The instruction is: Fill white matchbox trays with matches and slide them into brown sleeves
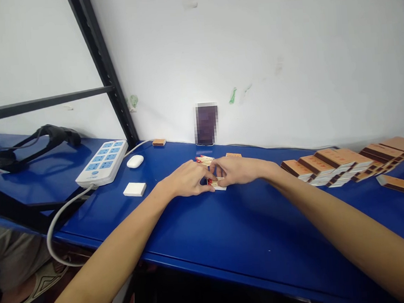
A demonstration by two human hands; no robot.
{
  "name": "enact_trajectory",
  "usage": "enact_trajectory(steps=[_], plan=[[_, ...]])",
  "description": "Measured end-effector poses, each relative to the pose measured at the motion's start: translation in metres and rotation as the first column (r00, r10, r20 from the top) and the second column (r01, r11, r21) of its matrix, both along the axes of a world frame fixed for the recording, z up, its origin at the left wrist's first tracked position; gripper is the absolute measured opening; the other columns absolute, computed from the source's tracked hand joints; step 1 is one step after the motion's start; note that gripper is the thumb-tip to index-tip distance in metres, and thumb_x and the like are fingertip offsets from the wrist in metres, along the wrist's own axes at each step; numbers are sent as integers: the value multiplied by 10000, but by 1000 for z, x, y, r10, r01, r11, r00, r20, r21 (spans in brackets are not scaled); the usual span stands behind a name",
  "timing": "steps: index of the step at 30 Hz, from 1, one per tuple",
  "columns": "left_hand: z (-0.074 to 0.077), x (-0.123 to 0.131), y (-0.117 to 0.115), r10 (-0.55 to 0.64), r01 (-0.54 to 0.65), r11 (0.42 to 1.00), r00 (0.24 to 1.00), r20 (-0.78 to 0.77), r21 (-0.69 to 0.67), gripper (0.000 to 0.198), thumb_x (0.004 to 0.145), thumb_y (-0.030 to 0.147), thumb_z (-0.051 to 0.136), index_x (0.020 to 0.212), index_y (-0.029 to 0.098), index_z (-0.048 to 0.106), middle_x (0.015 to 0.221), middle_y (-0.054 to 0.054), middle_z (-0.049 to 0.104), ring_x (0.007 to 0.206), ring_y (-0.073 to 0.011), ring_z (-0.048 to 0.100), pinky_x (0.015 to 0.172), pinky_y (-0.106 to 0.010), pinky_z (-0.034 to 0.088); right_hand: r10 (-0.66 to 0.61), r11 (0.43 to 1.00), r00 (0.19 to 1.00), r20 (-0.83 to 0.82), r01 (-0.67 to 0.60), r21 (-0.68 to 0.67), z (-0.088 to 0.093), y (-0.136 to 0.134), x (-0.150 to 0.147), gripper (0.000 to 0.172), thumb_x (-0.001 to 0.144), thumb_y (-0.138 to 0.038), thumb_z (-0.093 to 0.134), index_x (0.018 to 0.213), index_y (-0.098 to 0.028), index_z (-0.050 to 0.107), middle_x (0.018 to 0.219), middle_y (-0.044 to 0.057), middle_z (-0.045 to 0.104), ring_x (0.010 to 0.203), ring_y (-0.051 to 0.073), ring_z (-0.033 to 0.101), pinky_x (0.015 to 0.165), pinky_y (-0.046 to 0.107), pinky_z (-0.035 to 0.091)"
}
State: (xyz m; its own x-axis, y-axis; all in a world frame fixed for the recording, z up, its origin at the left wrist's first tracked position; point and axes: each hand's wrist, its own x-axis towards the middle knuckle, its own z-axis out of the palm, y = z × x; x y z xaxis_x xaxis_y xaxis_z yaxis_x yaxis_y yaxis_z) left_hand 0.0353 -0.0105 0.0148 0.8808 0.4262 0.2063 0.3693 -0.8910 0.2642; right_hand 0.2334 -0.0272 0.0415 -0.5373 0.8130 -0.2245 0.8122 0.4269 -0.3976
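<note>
Between my hands, a small white matchbox tray (pixel 220 187) with red-tipped matches in it lies on the blue table. My left hand (pixel 191 178) is closed at the tray's left end, thumb in front and index finger over the matches. Curled in from the right, my right hand (pixel 237 169) has its thumb and fingertips at the tray's contents. What its fingertips pinch is too small and hidden to make out. Just behind the hands is a loose pile of matches (pixel 204 160). An orange matchbox cover (pixel 233 155) shows partly behind my right hand.
Many orange matchboxes (pixel 334 158) are stacked at the right, with one single matchbox (pixel 400 184) before them. On the left are a white box (pixel 134 189), a white earbud case (pixel 135 161), a power strip (pixel 102 163) and a headset (pixel 45 141). A phone (pixel 206 124) leans on the wall.
</note>
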Motion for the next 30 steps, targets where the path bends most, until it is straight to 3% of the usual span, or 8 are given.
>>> enact_trajectory(steps=[8, 15, 25, 30], plan=[[-2, 0, 1, 15, -15, 998, 1000, -11, 64, 283, 836, 421, 641, 1034, 236, 720, 937, -51, 721, 850, -220, 651, 743, -311, 423, 50, 986, 995, 82, -63, 157, 0, -2, -2, 189, 705, -317, 664, 831, -218, 566, 729, 17, 645, 655, 181, 574, 601, 295, 373], [-2, 0, 1, 80, -78, 995, 997, -23, 67, 306, 823, 454, 648, 1003, 221, 731, 826, -46, 722, 678, -191, 624, 667, -309, 389, 57, 995, 997, 47, -60, 81, -4, 5, 10, 289, 699, -351, 685, 943, -225, 599, 815, 13, 678, 656, 169, 592, 575, 279, 392], [-2, 1, 1, 40, -34, 993, 998, -53, 110, 300, 860, 462, 607, 1018, 238, 729, 908, -49, 735, 823, -216, 648, 708, -309, 386, 6, 992, 994, 110, -20, 128, -3, 5, 5, 186, 701, -337, 659, 840, -218, 627, 709, 18, 663, 644, 184, 589, 553, 277, 366], [-5, 1, 1, 60, -51, 989, 996, -64, 136, 341, 868, 493, 587, 1044, 231, 715, 876, -43, 731, 764, -213, 639, 683, -312, 374, 45, 993, 991, 126, -57, 100, 6, -1, 6, 198, 728, -377, 632, 834, -210, 629, 752, 37, 673, 679, 194, 595, 556, 279, 377]])
